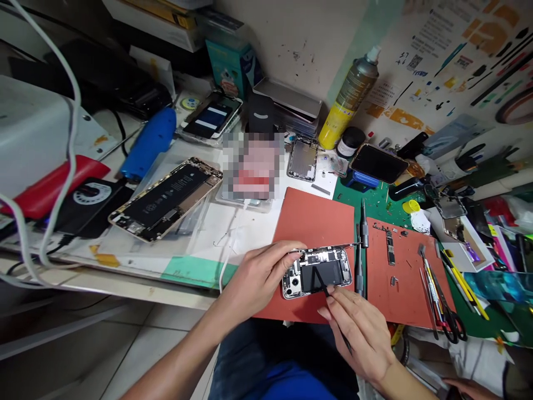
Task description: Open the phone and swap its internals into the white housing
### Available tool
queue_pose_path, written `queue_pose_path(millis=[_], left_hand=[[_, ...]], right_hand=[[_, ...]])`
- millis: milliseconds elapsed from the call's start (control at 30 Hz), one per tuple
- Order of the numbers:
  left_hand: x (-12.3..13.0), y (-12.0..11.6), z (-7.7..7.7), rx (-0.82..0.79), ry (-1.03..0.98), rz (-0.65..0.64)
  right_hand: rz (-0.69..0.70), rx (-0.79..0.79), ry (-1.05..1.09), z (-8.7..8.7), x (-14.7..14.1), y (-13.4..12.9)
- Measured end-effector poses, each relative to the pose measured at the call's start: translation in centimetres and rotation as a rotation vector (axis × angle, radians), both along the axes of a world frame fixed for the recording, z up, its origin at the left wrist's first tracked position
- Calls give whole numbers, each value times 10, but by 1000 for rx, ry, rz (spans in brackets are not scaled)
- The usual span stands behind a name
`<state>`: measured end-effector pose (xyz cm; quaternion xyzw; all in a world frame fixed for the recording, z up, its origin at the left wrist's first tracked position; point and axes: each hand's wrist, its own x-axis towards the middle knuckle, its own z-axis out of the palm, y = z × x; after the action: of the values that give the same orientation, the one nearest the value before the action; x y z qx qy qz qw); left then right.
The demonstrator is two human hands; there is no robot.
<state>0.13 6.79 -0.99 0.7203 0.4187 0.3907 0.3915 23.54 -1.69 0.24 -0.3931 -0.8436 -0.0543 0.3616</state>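
Note:
An opened smartphone [308, 275] lies slightly tilted above the red-brown mat [320, 219], its inside facing up. Its black battery [333, 272] and a camera module at the lower left show. A thin panel, seen nearly edge-on, runs along its far side. My left hand [262, 272] grips the phone's left end, thumb on the upper edge. Between the fingertips of my right hand [358, 328] is a slim black pointed tool [322, 282]. The tool's tip is over the battery; I cannot tell whether it touches. Its rear end sticks out below my fingers.
Right of the phone lie a long grey screwdriver [363, 228], a circuit board [390, 247] and scissors [452, 322]. Another opened phone [166, 200] lies on the left. A yellow spray can [350, 97] stands at the back. A white cable [227, 261] crosses the table edge.

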Motion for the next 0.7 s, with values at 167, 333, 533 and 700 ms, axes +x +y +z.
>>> queue_pose_path(millis=[167, 333, 533, 700], left_hand=[[1, 3, 5, -36, 9, 40], [2, 5, 9, -70, 56, 79], [2, 10, 11, -120, 17, 133], [1, 12, 6, -210, -101, 220]], right_hand=[[-44, 0, 72, -4, -3, 3], [-7, 60, 36, -14, -5, 6], [-11, 89, 0, -24, -3, 1], [-25, 112, 5, -22, -6, 4]])
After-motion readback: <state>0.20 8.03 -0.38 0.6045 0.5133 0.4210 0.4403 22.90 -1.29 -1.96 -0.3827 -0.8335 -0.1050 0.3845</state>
